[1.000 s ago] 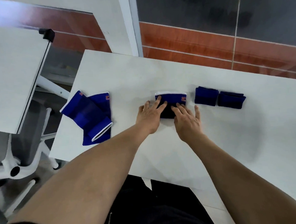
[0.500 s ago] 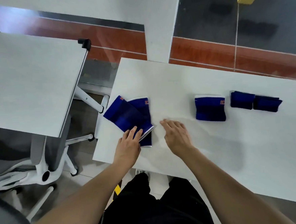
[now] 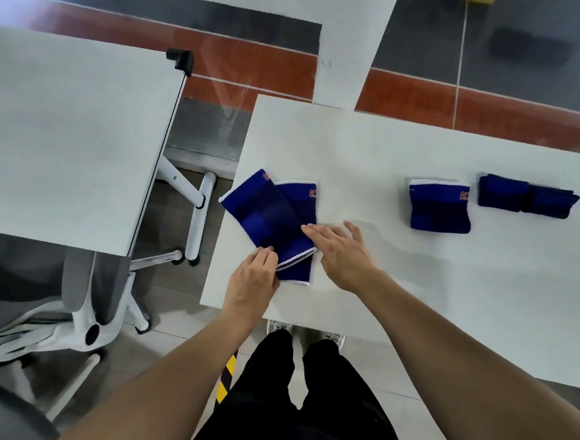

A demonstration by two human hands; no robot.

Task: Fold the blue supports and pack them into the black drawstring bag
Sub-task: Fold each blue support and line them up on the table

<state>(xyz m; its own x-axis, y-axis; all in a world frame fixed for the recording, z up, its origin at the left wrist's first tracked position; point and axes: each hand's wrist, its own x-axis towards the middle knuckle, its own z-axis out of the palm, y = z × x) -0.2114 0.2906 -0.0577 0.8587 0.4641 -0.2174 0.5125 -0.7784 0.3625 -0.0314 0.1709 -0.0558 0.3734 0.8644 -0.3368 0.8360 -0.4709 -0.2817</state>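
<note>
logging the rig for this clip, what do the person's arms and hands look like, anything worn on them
Both arms are bare from the bottom edge of the view to the fingertips: no sleeves, gloves, watch, rings or bands show on the left hand or the right hand. No markings are visible. Lower in the frame, the person wears black clothing on the legs.

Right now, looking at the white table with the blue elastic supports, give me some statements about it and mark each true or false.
1. Two unfolded blue supports lie overlapping at the table's left end. True.
2. The left hand touches the top support's near edge. True.
3. The right hand holds the folded white-trimmed support. False: that support lies alone, further right.
4. A black drawstring bag sits on the white table. False: none is visible.
5. Two small folded dark blue pieces lie at far right. True.
</note>
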